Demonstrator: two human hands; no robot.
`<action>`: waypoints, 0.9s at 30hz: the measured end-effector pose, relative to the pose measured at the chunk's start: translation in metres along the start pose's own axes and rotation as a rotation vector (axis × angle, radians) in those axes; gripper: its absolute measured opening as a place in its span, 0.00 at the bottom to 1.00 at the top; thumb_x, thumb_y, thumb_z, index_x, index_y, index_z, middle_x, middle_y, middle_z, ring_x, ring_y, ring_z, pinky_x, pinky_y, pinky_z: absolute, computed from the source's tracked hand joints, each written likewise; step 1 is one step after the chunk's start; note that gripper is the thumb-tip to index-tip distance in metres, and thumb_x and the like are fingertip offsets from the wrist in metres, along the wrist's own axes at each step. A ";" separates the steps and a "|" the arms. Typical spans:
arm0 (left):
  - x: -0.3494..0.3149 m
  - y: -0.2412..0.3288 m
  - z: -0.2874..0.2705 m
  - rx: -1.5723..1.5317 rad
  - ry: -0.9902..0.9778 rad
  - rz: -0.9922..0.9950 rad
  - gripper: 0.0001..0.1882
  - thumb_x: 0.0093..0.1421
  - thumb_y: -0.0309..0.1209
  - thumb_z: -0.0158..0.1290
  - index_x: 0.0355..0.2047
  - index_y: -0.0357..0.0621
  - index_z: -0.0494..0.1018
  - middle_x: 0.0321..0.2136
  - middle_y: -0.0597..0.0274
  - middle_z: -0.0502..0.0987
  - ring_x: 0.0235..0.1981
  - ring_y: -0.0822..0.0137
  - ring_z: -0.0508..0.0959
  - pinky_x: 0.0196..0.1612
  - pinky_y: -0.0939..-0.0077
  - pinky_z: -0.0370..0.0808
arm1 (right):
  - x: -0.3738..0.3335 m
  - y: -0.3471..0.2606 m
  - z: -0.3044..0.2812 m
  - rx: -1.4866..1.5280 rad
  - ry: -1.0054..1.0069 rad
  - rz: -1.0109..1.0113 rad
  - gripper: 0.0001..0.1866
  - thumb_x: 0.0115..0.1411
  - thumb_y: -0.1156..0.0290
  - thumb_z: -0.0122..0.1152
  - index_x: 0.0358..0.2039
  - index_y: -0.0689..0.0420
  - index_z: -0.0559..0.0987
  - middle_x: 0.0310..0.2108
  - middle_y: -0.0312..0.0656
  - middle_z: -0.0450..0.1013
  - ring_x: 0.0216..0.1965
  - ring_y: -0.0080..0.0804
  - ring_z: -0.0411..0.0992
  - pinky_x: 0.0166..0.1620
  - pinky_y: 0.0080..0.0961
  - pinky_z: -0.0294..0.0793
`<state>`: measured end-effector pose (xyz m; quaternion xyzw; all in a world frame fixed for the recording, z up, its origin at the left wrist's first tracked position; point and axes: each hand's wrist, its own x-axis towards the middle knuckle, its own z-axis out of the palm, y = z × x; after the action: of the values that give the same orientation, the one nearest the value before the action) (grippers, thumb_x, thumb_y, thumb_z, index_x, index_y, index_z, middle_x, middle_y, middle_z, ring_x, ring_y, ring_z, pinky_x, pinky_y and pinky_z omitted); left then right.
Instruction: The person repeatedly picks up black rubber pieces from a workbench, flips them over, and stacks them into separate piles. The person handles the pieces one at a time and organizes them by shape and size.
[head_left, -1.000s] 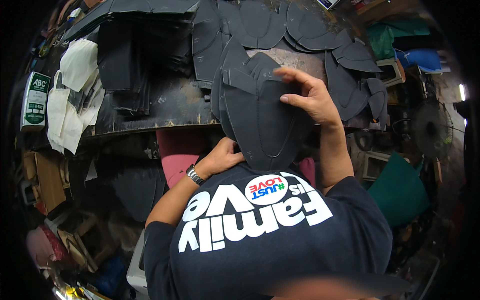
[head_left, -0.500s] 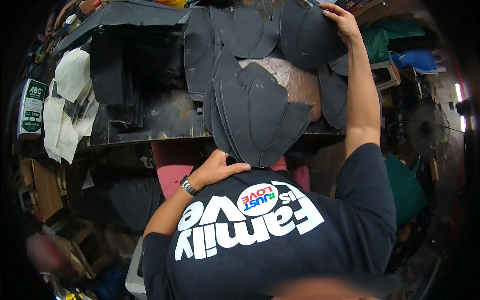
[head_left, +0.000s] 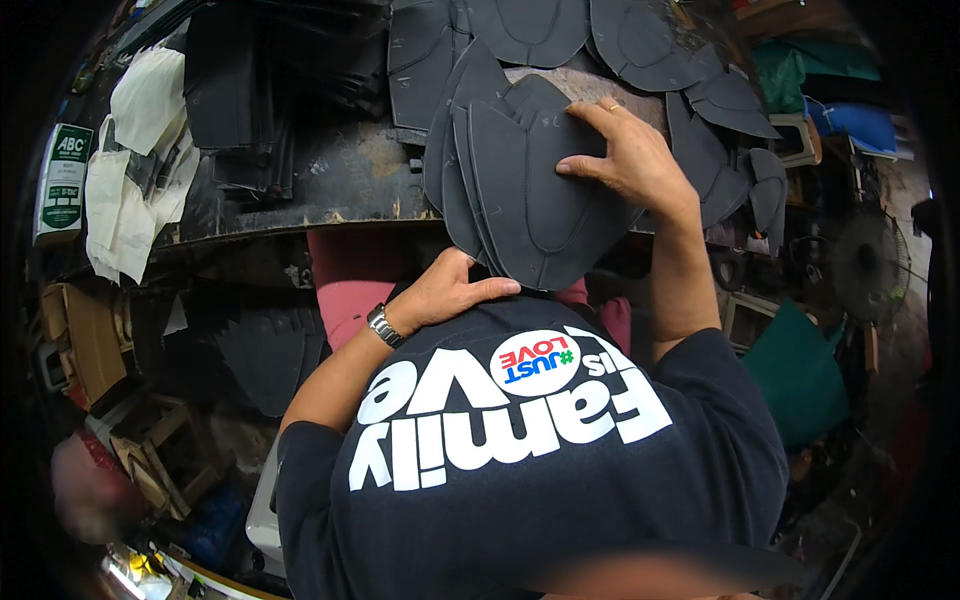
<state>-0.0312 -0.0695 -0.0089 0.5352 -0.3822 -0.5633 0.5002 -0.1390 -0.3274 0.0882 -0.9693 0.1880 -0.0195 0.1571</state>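
Observation:
My left hand [head_left: 447,292], a metal watch on its wrist, grips the near edge of a fanned stack of black curved sheet pieces [head_left: 500,215]. Its thumb lies over the tip, and the other fingers are partly hidden beneath. The stack slants from the table edge toward my shirt. On the upper right of the top piece [head_left: 545,185], which has a curved seam line and a light handwritten mark, rests my right hand [head_left: 640,160]. Its thumb and fingers are spread across the surface, and a ring shows on one finger.
More black pieces [head_left: 640,40] lie across the far table and to its right. Dark stacks [head_left: 220,100], white sheets [head_left: 150,100] and a green-and-white tin [head_left: 62,190] stand on the left. A fan [head_left: 865,260] and green fabric [head_left: 795,380] are at right.
My right hand has come from the far pieces back toward me, onto the stack. My left hand keeps its grip. The whole view has shifted slightly.

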 end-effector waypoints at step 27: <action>0.003 -0.007 -0.002 0.011 -0.021 0.019 0.26 0.55 0.35 0.69 0.48 0.30 0.76 0.46 0.51 0.82 0.49 0.65 0.79 0.54 0.71 0.73 | -0.002 0.124 -0.070 1.051 0.539 0.091 0.10 0.58 0.78 0.69 0.41 0.58 0.80 0.35 0.30 0.75 0.37 0.17 0.73 0.46 0.15 0.71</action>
<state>-0.0302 -0.0708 -0.0163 0.5285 -0.3956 -0.5619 0.4983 -0.1922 -0.4561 0.1157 -0.7133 0.2276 -0.3488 0.5636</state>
